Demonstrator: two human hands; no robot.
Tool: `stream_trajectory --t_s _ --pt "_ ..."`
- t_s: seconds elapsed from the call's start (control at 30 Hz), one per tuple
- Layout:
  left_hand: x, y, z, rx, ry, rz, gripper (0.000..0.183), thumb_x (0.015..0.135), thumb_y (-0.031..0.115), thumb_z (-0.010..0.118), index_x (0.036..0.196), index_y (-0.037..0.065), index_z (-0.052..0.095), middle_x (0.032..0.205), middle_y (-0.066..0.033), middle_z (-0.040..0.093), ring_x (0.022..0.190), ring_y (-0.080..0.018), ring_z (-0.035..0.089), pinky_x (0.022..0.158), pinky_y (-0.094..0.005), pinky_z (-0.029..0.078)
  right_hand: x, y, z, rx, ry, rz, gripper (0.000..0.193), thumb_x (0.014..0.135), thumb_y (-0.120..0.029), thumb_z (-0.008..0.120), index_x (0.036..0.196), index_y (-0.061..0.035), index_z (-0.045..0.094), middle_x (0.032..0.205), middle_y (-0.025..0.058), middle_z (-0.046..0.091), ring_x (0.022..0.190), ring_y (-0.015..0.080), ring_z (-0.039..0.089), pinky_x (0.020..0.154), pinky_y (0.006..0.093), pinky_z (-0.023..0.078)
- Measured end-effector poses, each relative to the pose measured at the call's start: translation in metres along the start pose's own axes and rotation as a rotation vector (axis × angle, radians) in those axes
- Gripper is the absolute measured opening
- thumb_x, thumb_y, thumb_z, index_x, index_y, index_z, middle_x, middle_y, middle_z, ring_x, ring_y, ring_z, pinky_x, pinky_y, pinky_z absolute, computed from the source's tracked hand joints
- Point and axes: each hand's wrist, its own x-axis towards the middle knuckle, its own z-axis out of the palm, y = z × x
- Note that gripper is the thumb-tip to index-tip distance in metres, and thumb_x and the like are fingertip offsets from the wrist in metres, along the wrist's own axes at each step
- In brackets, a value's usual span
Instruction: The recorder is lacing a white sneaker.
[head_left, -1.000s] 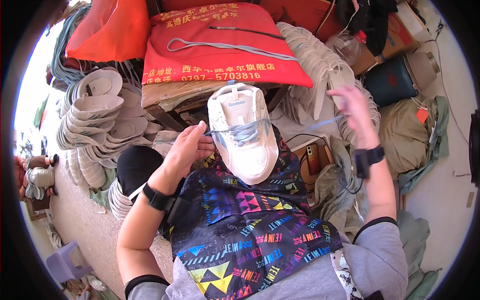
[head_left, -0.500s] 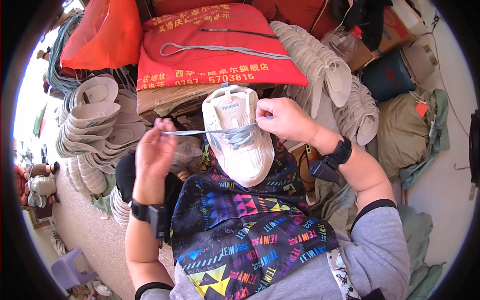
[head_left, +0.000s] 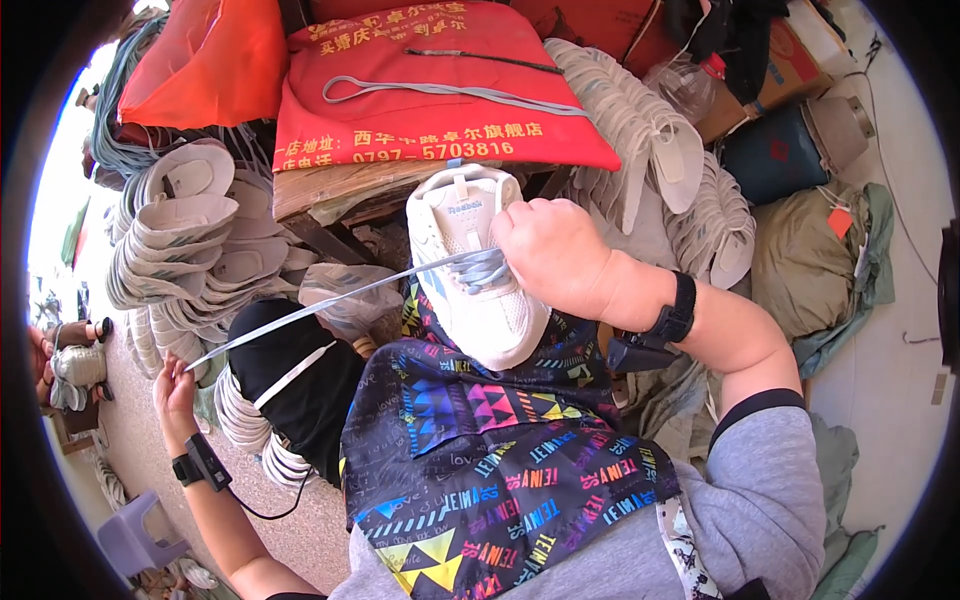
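A white shoe (head_left: 487,325) is sitting in front of the person's lap, toe pointing toward the body, at the near edge of a wooden surface (head_left: 325,187). A blue-grey lace (head_left: 300,315) is running through its eyelets and stretching taut, out and down to the left. The left hand (head_left: 177,400) is holding that lace near its far end, the fingers pinching together on it, well apart from the shoe. The right hand (head_left: 565,255) is resting against the right side of the shoe's opening, its fingers curling inward; the knuckles are hiding the tips, so whether they are gripping lace or shoe cannot be told. A dark patterned apron (head_left: 500,490) is covering the lap below the toe. On the surface, a red cloth (head_left: 420,120) is lying under a grey looped lace (head_left: 450,93) and a thin dark tool (head_left: 485,60). Pale shoe uppers (head_left: 180,245) are standing in nested stacks to the left, and more are leaning at the right. A lavender stool (head_left: 140,535) is standing at lower left.
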Motion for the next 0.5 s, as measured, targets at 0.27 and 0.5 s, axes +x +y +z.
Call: stream_trajectory --t_s 0.27,0.5 --pt "0.009 0.004 -0.037 0.330 0.134 0.253 0.006 0.097 0.001 0.053 0.091 0.002 0.052 0.072 -0.0025 0.048 0.058 -0.0090 0.037 0.050 -0.0213 0.032 0.008 0.022 -0.022 -0.135 -0.063 -0.297 0.010 0.076 -0.008 0.057 0.085 -0.0057 0.058 0.093 0.0088 0.060 0.087 0.0247 0.061 0.072 0.0361 0.050" --pt "-0.135 -0.166 0.187 0.682 -0.441 0.285 0.043 0.091 -0.001 0.060 0.132 -0.004 0.051 0.110 -0.0082 0.064 0.097 -0.0138 0.061 0.087 -0.0250 0.048 0.037 0.043 -0.031 0.118 -0.187 -0.419 0.028 0.073 -0.006 0.069 0.098 -0.0069 0.056 0.103 0.0087 0.056 0.094 0.0282 0.061 0.072 0.0417 0.051"
